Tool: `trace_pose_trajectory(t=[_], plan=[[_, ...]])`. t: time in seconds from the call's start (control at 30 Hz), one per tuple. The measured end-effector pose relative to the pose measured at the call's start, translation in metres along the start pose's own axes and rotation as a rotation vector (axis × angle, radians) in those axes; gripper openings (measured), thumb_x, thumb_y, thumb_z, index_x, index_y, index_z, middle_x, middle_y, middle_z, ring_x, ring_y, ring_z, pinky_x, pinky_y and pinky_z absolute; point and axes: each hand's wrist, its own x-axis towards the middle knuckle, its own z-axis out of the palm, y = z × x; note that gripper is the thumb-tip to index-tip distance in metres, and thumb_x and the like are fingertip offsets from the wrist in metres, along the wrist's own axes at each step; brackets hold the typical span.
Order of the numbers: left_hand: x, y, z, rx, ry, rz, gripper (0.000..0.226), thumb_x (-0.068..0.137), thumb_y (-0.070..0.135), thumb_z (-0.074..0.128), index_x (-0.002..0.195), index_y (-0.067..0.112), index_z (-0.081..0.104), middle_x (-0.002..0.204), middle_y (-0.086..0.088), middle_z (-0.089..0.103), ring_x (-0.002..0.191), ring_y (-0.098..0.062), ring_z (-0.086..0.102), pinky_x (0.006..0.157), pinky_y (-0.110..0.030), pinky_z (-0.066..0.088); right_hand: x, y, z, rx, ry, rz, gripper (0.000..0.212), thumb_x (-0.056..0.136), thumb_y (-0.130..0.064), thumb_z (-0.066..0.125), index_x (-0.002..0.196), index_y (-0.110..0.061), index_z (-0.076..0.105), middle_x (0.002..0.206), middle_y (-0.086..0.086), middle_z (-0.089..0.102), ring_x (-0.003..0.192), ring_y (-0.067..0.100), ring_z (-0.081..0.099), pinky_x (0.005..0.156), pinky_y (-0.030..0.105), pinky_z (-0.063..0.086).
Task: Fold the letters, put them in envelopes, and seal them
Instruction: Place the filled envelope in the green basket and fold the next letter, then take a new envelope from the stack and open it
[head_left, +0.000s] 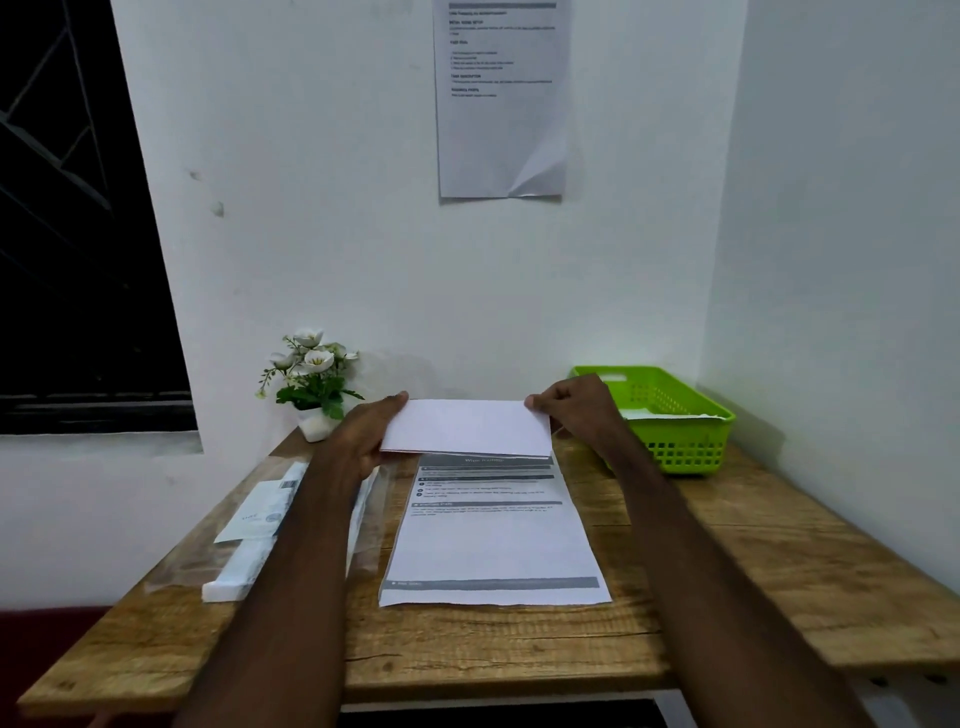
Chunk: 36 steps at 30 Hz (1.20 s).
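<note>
A white folded paper or envelope (467, 427) is held just above the far end of the wooden table (727, 571). My left hand (363, 436) grips its left edge, thumb on top. My right hand (571, 405) pinches its upper right corner. Below it a printed letter (493, 540) lies flat in the table's middle, its top edge hidden under the held paper. A clear plastic pack of white envelopes (260, 525) lies at the left, partly covered by my left forearm.
A green plastic basket (675, 436) with white paper inside stands at the back right by the side wall. A small white pot of artificial flowers (311, 384) sits at the back left. A printed sheet (501, 98) hangs on the wall.
</note>
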Motion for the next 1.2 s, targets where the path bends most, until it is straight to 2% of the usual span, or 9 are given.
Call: trace_pose_trajectory(t=[0.17,0.37,0.43,0.53,0.67,0.83,0.97,1.1,1.2], plan=[[0.006,-0.012,-0.003,0.434,0.147,0.029,0.044,0.088,0.033,0.079,0.112,-0.001,0.067,0.110,-0.020,0.070,0.091,-0.030,0.068,0.058,-0.032,0.054,-0.002,0.011,0.008,-0.149,-0.155,0.129,0.030,0.088,-0.019,0.077,0.073,0.006,0.071,0.059,0.016,0.067,0.053,0.026,0.068,0.057,0.039,0.060],[0.005,-0.019,0.000,0.801,0.213,0.019,0.056,0.076,0.040,0.088,0.105,-0.004,0.068,0.090,-0.020,0.073,0.068,-0.029,0.068,0.053,-0.027,0.048,-0.009,0.016,0.022,-0.352,-0.226,0.181,0.023,0.086,-0.018,0.075,0.079,0.001,0.064,0.041,0.006,0.060,0.042,0.022,0.066,0.040,0.029,0.053],[0.006,-0.021,0.002,0.892,0.215,0.024,0.058,0.075,0.040,0.089,0.106,-0.004,0.067,0.098,-0.019,0.073,0.083,-0.032,0.072,0.062,-0.031,0.050,-0.010,0.018,0.024,-0.425,-0.233,0.151,0.021,0.085,-0.022,0.073,0.084,-0.003,0.065,0.052,0.007,0.066,0.058,0.028,0.073,0.044,0.031,0.053],[0.005,-0.024,0.006,0.908,0.181,0.002,0.038,0.081,0.030,0.087,0.090,0.005,0.060,0.090,-0.012,0.065,0.077,-0.026,0.064,0.063,-0.031,0.050,-0.012,0.019,0.024,-0.488,-0.249,0.175,0.015,0.087,-0.027,0.071,0.083,-0.014,0.064,0.080,0.012,0.073,0.076,0.031,0.074,0.059,0.033,0.059],[0.009,-0.025,0.006,1.025,0.196,-0.022,0.037,0.075,0.032,0.090,0.077,0.009,0.061,0.079,-0.005,0.064,0.078,-0.023,0.065,0.071,-0.031,0.053,-0.010,0.017,0.025,-0.615,-0.254,0.128,0.020,0.081,-0.023,0.076,0.079,-0.008,0.064,0.094,0.022,0.075,0.088,0.037,0.073,0.072,0.038,0.058],[0.023,-0.027,0.002,1.198,0.232,0.020,0.066,0.075,0.052,0.082,0.124,0.011,0.067,0.133,-0.007,0.064,0.125,-0.027,0.058,0.100,-0.036,0.048,-0.011,0.019,0.032,-0.777,-0.176,0.107,0.035,0.073,-0.026,0.079,0.101,-0.007,0.072,0.105,0.012,0.074,0.096,0.029,0.071,0.066,0.028,0.049],[0.018,-0.022,0.003,1.108,0.247,0.113,0.054,0.079,0.050,0.077,0.116,0.010,0.073,0.125,-0.010,0.069,0.115,-0.029,0.065,0.091,-0.037,0.053,-0.018,0.007,0.036,-0.867,-0.074,-0.009,0.033,0.089,-0.024,0.066,0.119,-0.011,0.061,0.122,0.011,0.065,0.113,0.031,0.064,0.088,0.033,0.049],[0.013,-0.019,0.006,1.032,0.234,0.173,0.048,0.082,0.044,0.077,0.106,0.003,0.075,0.111,-0.014,0.072,0.108,-0.034,0.068,0.090,-0.044,0.057,-0.027,-0.017,0.049,-0.731,-0.067,-0.075,0.012,0.084,-0.028,0.065,0.091,-0.020,0.070,0.101,0.006,0.071,0.100,0.029,0.067,0.075,0.029,0.045],[0.011,-0.016,0.008,0.926,0.242,0.254,0.032,0.081,0.038,0.077,0.085,0.006,0.078,0.095,-0.017,0.075,0.095,-0.036,0.072,0.082,-0.042,0.058,-0.036,-0.030,0.064,-0.556,-0.177,-0.132,0.020,0.082,-0.035,0.069,0.067,-0.024,0.066,0.074,-0.002,0.067,0.083,0.021,0.065,0.063,0.027,0.036]])
